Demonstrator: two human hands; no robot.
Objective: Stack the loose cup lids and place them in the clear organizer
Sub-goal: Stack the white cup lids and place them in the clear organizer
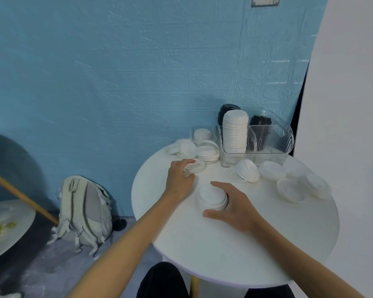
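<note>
On the round white table (pixel 235 250), my right hand (pixel 235 203) curls round a short stack of white lids (pixel 212 197) near the middle. My left hand (pixel 180 179) pinches a single white lid (pixel 197 166) lying flat further back. The clear organizer (pixel 271 145) stands at the table's back right, with a tall stack of white lids (pixel 234 132) in its front left compartment and black lids (pixel 261 125) behind. Loose lids (pixel 194 148) lie at the back left of the table, and more loose lids (pixel 289 177) lie to the right.
A blue textured wall rises right behind the table, and a white wall runs along the right. A grey backpack (pixel 84 211) leans on the floor at the left. Another round table (pixel 7 226) shows at the far left edge.
</note>
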